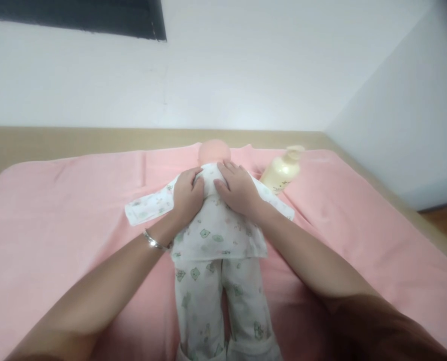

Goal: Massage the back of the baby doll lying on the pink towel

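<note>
A baby doll (pixel 217 240) lies stretched out on a pink cloth, its bald head (pixel 214 151) toward the wall. It wears a white long-sleeved top and trousers (pixel 200 301) printed with small green figures. My left hand (pixel 188 193) rests on the doll's left-side shoulder in view, thumb apart from the fingers. On the opposite shoulder lies my right hand (pixel 239 189), flat with its fingers spread. Neither hand grips anything. No face shows on the doll. Its sleeves reach out to both sides, partly under my hands.
A cream pump bottle (pixel 282 170) lies tilted on the pink cloth (pixel 57 215), just right of the doll's shoulder. The cloth covers a tan surface (pixel 95 138) whose far edge meets a white wall (pixel 246 65). A dark panel (pixel 76 17) is at the upper left.
</note>
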`<state>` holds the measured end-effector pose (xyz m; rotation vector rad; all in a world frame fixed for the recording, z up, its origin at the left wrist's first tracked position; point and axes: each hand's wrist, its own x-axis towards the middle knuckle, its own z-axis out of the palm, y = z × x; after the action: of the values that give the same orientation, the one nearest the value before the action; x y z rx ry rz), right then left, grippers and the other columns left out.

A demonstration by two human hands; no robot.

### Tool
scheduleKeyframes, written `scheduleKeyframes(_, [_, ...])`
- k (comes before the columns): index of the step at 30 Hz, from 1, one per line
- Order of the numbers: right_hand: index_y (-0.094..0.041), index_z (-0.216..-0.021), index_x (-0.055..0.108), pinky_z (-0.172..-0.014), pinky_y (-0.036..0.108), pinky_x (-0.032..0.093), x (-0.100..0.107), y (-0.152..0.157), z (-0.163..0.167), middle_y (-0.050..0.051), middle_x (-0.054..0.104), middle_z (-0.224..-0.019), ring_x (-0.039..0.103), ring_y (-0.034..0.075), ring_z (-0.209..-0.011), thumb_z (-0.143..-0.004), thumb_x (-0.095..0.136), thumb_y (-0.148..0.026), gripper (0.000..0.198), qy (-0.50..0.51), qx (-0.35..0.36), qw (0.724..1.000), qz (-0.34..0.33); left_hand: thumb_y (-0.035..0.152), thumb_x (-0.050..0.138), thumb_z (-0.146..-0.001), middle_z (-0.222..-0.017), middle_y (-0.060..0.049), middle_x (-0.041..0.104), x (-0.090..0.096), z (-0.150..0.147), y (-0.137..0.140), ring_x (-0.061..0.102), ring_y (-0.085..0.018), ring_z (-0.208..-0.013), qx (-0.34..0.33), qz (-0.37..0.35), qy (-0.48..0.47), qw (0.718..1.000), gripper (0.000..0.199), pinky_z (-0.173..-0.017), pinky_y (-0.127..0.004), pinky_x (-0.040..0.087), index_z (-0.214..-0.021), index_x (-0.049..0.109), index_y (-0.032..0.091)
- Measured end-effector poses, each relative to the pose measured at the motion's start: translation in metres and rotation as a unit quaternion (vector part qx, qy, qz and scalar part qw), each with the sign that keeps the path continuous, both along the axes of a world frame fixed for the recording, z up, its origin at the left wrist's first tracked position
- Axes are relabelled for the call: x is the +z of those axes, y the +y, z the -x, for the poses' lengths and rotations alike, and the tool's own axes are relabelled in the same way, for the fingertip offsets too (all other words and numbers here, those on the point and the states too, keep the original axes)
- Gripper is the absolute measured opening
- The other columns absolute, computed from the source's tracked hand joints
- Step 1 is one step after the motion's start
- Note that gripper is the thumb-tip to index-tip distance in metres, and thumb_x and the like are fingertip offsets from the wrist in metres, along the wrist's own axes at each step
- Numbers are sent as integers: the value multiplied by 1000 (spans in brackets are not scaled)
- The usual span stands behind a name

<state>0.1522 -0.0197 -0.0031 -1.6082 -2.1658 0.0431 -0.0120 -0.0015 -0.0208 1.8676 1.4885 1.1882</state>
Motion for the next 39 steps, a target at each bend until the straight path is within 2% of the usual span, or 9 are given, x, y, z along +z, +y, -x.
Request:
scheduleKeyframes(8, [-3,-146,48,-117,55,34,1,1,0,20,55,-146,46,36,-136,-102,33,-31,54,-4,-9,1000,4,30,44,-87,-125,-8,71,-2,-1,2,62,-26,-119,7,-4,5,1000,42,-111,-44,48,-119,69,18])
scheduleKeyframes(14, [-1,-149,46,-117,57,37,17,-34,16,25,46,-154,43,41,-141,-103,37,-31,56,-88,19,996,-9,31,44,-87,-123,-7,72,-2,1,2,64,-26,-115,1,-9,4,1000,41,-108,-43,50,-117,69,20])
scheduleKeyframes(17, [-4,-149,49,-122,55,32,20,-47,23,19,46,-155,37,40,-148,-101,38,-23,53,-102,58,993,-13,28,42,-86,-119,-5,74,1,1,3,64,-25,-114,-26,-18,12,999,39,-108,-42,50,-109,73,21])
scheduleKeyframes(21, [-10,-151,48,-125,56,28,15,-26,15,11,39,-161,30,34,-153,-103,34,-26,52,-39,56,997,35,25,38,-87,-120,-3,74,2,0,4,63,-23,-117,-43,-31,27,998,41,-111,-41,48,-108,74,23])
scheduleKeyframes(24, [-4,-154,39,-124,58,27,9,-5,5,18,32,-164,31,35,-152,-102,38,-35,60,-5,1,999,45,26,38,-89,-126,-4,72,1,0,3,61,-24,-122,-36,-33,37,998,42,-114,-41,46,-115,72,21])
scheduleKeyframes(26, [-1,-154,38,-123,59,28,7,-2,3,21,37,-160,36,36,-149,-102,38,-35,62,-3,-23,999,35,26,39,-90,-128,-6,71,0,0,3,61,-24,-124,-35,-33,39,998,43,-115,-42,45,-118,71,19])
scheduleKeyframes(32, [4,-145,49,-118,52,37,12,-37,22,30,53,-145,50,39,-137,-103,37,-29,54,-76,-55,995,-27,26,40,-89,-130,-6,70,-1,1,3,61,-25,-124,-23,-26,47,998,43,-116,-43,45,-120,70,19])
scheduleKeyframes(37, [-10,-139,60,-123,52,32,11,-27,17,17,52,-151,44,32,-145,-101,32,-17,48,-36,38,998,-27,25,39,-90,-129,-10,69,0,0,5,61,-25,-123,-29,-29,64,997,45,-115,-42,46,-123,67,15])
scheduleKeyframes(39, [-9,-142,57,-123,54,31,7,-12,9,15,48,-155,41,30,-147,-100,30,-17,51,1,36,999,-10,23,37,-91,-129,-10,69,3,0,5,61,-25,-123,-33,-32,87,995,45,-115,-43,47,-125,66,14])
